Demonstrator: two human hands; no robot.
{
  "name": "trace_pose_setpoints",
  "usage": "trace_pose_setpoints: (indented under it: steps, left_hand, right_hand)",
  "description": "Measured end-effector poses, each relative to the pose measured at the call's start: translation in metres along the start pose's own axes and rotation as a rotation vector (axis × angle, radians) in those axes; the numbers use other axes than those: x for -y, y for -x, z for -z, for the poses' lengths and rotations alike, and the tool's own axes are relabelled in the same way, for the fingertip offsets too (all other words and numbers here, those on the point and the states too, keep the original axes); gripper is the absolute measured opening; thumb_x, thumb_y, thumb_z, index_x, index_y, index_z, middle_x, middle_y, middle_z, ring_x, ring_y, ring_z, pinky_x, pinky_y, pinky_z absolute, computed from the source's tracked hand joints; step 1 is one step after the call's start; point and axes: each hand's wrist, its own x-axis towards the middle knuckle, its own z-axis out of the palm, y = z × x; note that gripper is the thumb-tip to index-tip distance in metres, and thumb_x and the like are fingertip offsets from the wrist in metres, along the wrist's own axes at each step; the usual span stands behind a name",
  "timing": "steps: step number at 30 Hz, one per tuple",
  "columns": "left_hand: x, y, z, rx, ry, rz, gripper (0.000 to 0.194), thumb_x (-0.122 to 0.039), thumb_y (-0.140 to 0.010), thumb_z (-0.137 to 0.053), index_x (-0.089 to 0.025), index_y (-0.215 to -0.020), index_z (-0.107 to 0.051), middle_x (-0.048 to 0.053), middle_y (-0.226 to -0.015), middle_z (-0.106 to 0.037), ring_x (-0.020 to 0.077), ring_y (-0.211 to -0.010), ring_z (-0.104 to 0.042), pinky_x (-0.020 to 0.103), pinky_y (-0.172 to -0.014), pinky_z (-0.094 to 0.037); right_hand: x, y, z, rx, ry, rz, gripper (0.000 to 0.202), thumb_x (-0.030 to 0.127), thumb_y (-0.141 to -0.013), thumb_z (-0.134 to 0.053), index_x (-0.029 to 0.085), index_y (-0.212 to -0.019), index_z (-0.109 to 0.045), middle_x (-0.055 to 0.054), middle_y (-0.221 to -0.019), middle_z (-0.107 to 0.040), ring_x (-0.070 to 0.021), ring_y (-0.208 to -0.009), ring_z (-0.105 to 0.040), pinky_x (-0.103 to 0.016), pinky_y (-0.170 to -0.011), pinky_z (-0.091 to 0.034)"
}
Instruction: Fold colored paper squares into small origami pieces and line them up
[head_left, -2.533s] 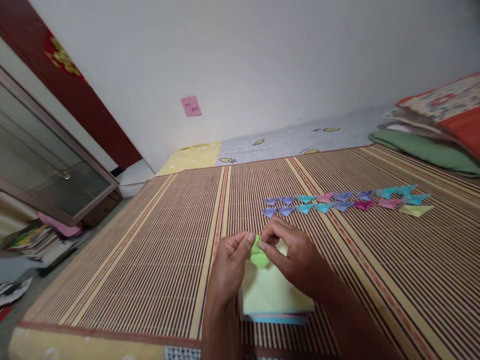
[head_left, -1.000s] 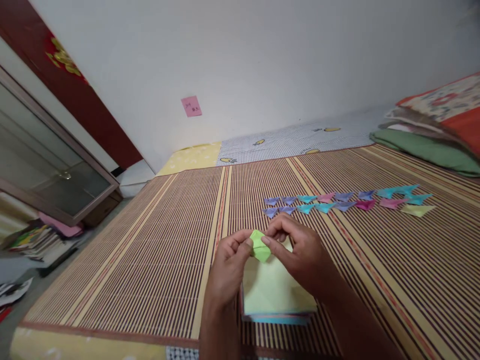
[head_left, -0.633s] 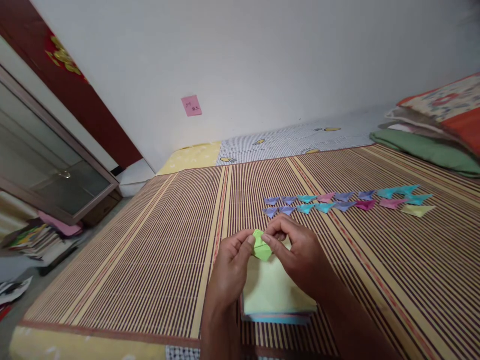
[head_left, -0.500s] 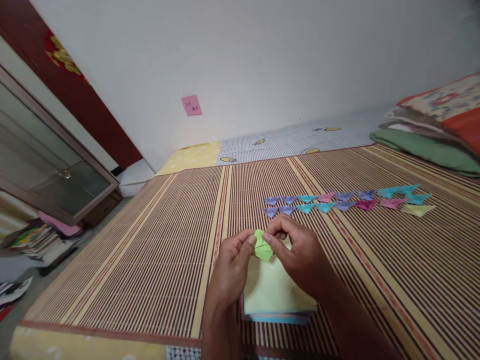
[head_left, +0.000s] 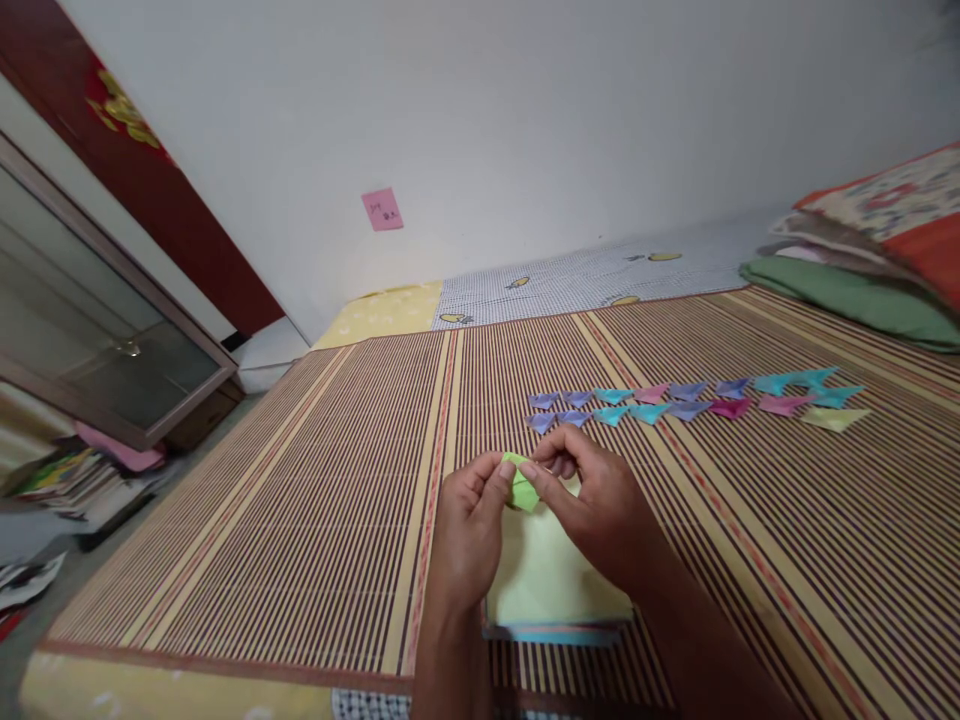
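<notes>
A small folded piece of bright green paper (head_left: 526,494) is pinched between both hands. My left hand (head_left: 471,520) grips its left edge between thumb and fingers. From the right, my right hand (head_left: 592,505) presses its thumb on the paper's upper part, with the fingers curled behind. Below the hands lies a stack of square paper sheets (head_left: 551,580), pale yellow on top with blue and other colours showing at the front edge. Part of the stack is hidden by my right hand.
Two rows of folded paper pieces (head_left: 686,410) in purple, blue, pink and yellow lie beyond my hands on the striped mat (head_left: 322,520). Green bedding (head_left: 847,300) and an orange patterned cushion (head_left: 915,220) are piled far right. A pink note (head_left: 382,209) hangs on the wall.
The green paper has shifted slightly up and left and tilted, with less of it showing between the hands. Both thumbs have moved closer together on it.
</notes>
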Motion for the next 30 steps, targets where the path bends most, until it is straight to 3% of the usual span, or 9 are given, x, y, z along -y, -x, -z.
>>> trace_pose_setpoints:
  steps: [7,11,15,19,25,28,30]
  left_hand:
    - [-0.002,0.001,-0.001,-0.029,-0.006,-0.012,0.032,-0.045,-0.099,-0.060,-0.017,-0.089,-0.073,0.000,-0.073,-0.061,0.0135,-0.068,-0.053,0.024,-0.063,-0.040]
    - [-0.003,0.001,-0.001,-0.018,-0.045,-0.035,0.029,-0.042,-0.100,-0.058,-0.019,-0.094,-0.075,0.003,-0.081,-0.069,0.0156,-0.074,-0.059,0.025,-0.068,-0.043]
    - [-0.005,-0.001,0.003,0.004,-0.081,-0.068,0.027,-0.037,-0.101,-0.057,-0.018,-0.102,-0.076,0.006,-0.090,-0.074,0.0184,-0.080,-0.065,0.028,-0.073,-0.047]
    - [-0.008,0.001,0.004,0.012,-0.128,-0.082,0.030,-0.038,-0.102,-0.055,-0.018,-0.107,-0.077,0.007,-0.097,-0.077,0.0200,-0.083,-0.067,0.029,-0.072,-0.048]
    - [-0.012,0.002,-0.002,0.011,-0.214,-0.100,0.028,-0.034,-0.102,-0.054,-0.023,-0.118,-0.074,0.007,-0.114,-0.076,0.0207,-0.098,-0.067,0.035,-0.093,-0.048]
    - [-0.009,0.001,-0.003,-0.001,-0.153,-0.051,0.026,-0.036,-0.098,-0.061,-0.022,-0.118,-0.071,0.007,-0.104,-0.076,0.0184,-0.086,-0.067,0.031,-0.081,-0.050]
    - [-0.007,0.001,-0.004,0.019,-0.064,-0.002,0.022,-0.037,-0.093,-0.068,-0.019,-0.106,-0.070,0.005,-0.090,-0.075,0.0171,-0.077,-0.065,0.028,-0.071,-0.050]
  right_hand:
    - [0.001,0.000,0.000,0.067,-0.150,-0.058,0.017,0.027,-0.093,-0.059,0.019,-0.078,-0.062,0.001,-0.071,-0.058,-0.0162,-0.068,-0.053,-0.030,-0.065,-0.041]
    - [-0.001,0.001,0.003,0.055,-0.258,-0.084,0.021,0.027,-0.095,-0.058,0.019,-0.075,-0.062,0.000,-0.072,-0.059,-0.0162,-0.070,-0.055,-0.030,-0.066,-0.043]
    - [-0.007,0.000,0.008,0.138,-0.307,-0.091,0.029,0.032,-0.099,-0.055,0.019,-0.075,-0.063,0.001,-0.071,-0.059,-0.0154,-0.069,-0.056,-0.029,-0.066,-0.043]
    - [-0.011,-0.001,0.010,0.208,-0.319,-0.137,0.017,0.034,-0.094,-0.065,0.020,-0.087,-0.070,0.000,-0.079,-0.066,-0.0163,-0.074,-0.059,-0.029,-0.068,-0.045]
    - [-0.005,0.000,0.002,0.126,-0.261,-0.097,0.015,0.028,-0.090,-0.067,0.019,-0.078,-0.068,0.001,-0.075,-0.060,-0.0156,-0.072,-0.054,-0.029,-0.067,-0.043]
    - [-0.005,0.002,-0.001,0.072,-0.345,-0.160,0.018,0.032,-0.090,-0.067,0.019,-0.078,-0.068,0.000,-0.073,-0.063,-0.0154,-0.069,-0.056,-0.028,-0.064,-0.045]
    - [-0.007,0.003,-0.002,0.031,-0.419,-0.218,0.018,0.035,-0.090,-0.069,0.019,-0.082,-0.069,-0.001,-0.074,-0.067,-0.0159,-0.069,-0.059,-0.027,-0.062,-0.047]
